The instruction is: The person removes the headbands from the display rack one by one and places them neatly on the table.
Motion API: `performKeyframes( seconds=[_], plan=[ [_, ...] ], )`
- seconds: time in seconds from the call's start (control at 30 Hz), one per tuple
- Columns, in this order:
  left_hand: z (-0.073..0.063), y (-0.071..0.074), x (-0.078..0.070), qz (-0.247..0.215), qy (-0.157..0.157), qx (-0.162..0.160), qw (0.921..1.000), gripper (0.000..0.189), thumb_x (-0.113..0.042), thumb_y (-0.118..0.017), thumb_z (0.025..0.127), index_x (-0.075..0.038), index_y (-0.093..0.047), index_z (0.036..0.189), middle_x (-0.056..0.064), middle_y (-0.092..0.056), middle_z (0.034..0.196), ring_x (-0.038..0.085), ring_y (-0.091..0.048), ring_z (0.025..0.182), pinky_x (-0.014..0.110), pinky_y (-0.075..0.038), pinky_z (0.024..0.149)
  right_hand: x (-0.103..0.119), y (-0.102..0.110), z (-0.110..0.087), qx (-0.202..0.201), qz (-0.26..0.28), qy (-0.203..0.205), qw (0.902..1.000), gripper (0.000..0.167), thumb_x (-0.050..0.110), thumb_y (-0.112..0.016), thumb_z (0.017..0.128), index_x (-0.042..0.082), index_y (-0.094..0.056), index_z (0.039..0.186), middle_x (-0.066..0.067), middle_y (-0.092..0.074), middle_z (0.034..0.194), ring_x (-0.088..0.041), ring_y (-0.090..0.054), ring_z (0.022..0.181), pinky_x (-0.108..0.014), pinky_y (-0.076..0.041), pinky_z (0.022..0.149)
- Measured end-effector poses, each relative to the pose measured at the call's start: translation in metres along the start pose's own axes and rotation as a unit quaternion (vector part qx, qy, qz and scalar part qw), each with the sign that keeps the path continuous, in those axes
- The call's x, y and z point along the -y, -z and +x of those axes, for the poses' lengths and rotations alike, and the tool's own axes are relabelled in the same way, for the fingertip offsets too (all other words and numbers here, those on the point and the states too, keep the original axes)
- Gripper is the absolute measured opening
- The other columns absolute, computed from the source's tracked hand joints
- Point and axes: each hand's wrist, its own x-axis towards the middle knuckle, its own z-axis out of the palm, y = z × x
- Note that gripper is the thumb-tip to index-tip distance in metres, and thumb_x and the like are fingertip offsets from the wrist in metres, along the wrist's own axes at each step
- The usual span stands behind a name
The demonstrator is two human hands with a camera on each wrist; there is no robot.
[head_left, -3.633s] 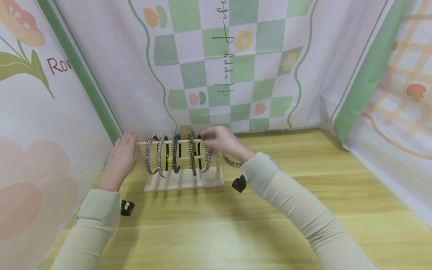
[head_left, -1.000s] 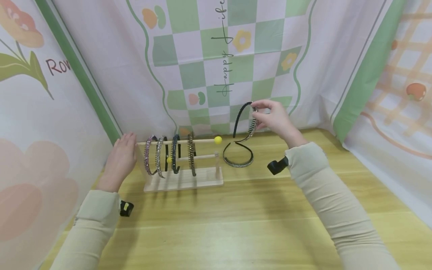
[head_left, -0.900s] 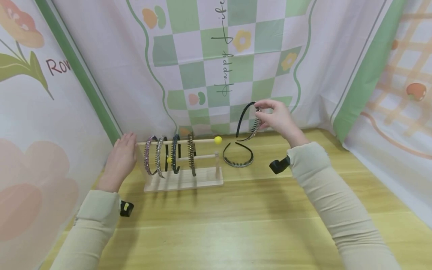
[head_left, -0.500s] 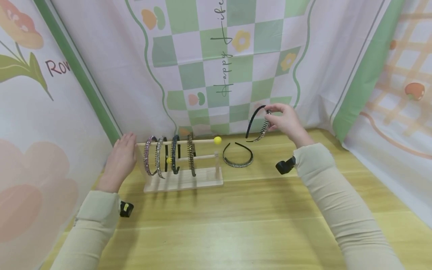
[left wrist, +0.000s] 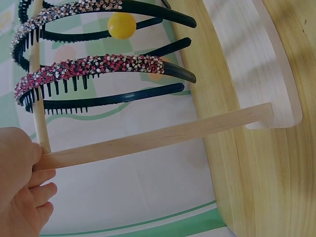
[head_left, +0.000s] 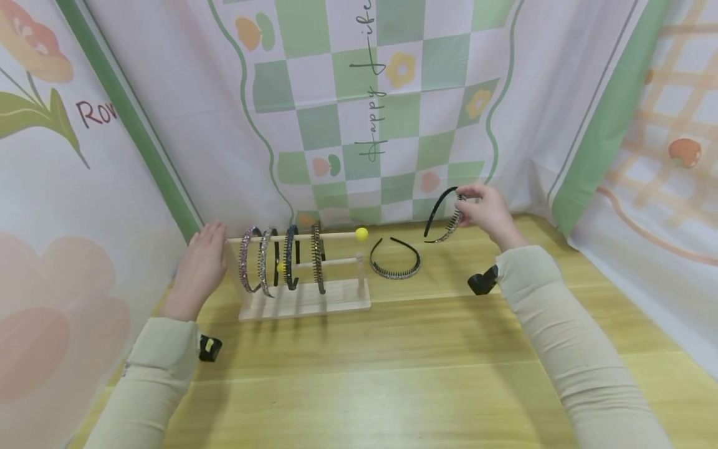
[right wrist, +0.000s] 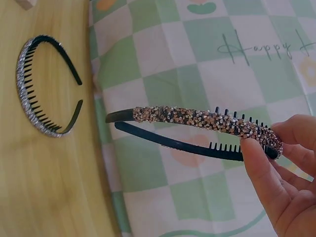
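Note:
My right hand (head_left: pixel 488 212) pinches a black toothed headband (right wrist: pixel 187 117) covered in rose-gold rhinestones, thumb on one side and fingers on the other. Its two ends hang toward the table. At the left, my left hand (head_left: pixel 199 268) holds the top of the end post of a wooden headband rack (head_left: pixel 305 305). Along the upper rod hang a pink-stoned headband (head_left: pixel 244 259), a silver one (head_left: pixel 262 259), a dark blue one (head_left: pixel 288 255) and a bronze one (head_left: pixel 317 259). A silver rhinestone headband (head_left: pixel 395 275) lies on the table, right of the rack.
The rods end in yellow balls (head_left: pixel 361 234). The wooden table (head_left: pixel 348 374) meets a green-and-white checkered cloth (head_left: pixel 398 118) behind the rack, with printed cloths (head_left: pixel 645 181) at the sides. Each wrist wears a small black camera (head_left: pixel 209 348).
My right hand has taken the rose-gold headband off the upper rod's right end and carried it right, up, then somewhat lower. My left hand stays at the post.

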Motion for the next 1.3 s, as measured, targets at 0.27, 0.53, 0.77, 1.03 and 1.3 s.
performKeyframes(
  seconds=[0.27,0.53,0.77,1.03,1.3],
  plan=[
    [0.0,0.0,0.001,-0.003,0.003,0.004,1.0,0.041,-0.006,-0.031,0.099,0.015,-0.028,0.134,0.034,-0.024,0.14,0.046,-0.021,0.13,0.05,-0.008,0.11,-0.02,0.002,0.002,-0.007,0.0,-0.015,0.9999,0.044,0.004,-0.052,0.091,-0.005,-0.04,0.132,-0.024,-0.041,0.133,-0.014,-0.058,0.071,-0.029,-0.057,0.069],
    [0.001,0.0,0.002,-0.003,-0.002,0.001,1.0,0.041,-0.006,-0.032,0.099,0.015,-0.029,0.134,0.034,-0.025,0.139,0.047,-0.022,0.129,0.05,-0.008,0.11,-0.038,-0.001,0.001,-0.016,0.014,-0.037,0.9991,0.045,0.005,-0.052,0.091,-0.003,-0.038,0.134,-0.025,-0.041,0.132,-0.018,-0.059,0.078,-0.03,-0.056,0.073],
    [0.0,-0.001,0.002,0.002,-0.003,0.0,1.0,0.041,-0.006,-0.033,0.099,0.015,-0.029,0.134,0.034,-0.025,0.139,0.046,-0.022,0.129,0.05,-0.009,0.11,-0.055,-0.004,-0.001,-0.015,0.019,-0.055,0.9982,0.047,0.003,-0.05,0.092,-0.004,-0.036,0.136,-0.027,-0.044,0.127,-0.021,-0.059,0.081,-0.031,-0.055,0.075],
    [0.0,-0.001,0.002,-0.002,-0.003,-0.003,1.0,0.041,-0.006,-0.033,0.099,0.015,-0.029,0.133,0.034,-0.025,0.139,0.046,-0.022,0.129,0.05,-0.009,0.11,-0.072,-0.006,-0.001,-0.019,0.018,-0.065,0.9975,0.046,0.002,-0.048,0.091,-0.003,-0.038,0.136,-0.026,-0.041,0.128,-0.026,-0.059,0.085,-0.032,-0.055,0.075],
    [0.001,-0.001,0.001,-0.002,-0.005,-0.008,1.0,0.04,-0.005,-0.034,0.098,0.015,-0.031,0.132,0.034,-0.027,0.138,0.047,-0.024,0.128,0.052,-0.011,0.11,-0.085,-0.006,-0.002,-0.039,0.027,-0.056,0.9973,0.043,-0.002,-0.048,0.088,-0.007,-0.042,0.131,-0.03,-0.044,0.124,-0.017,-0.062,0.071,-0.038,-0.054,0.075]
  ],
)
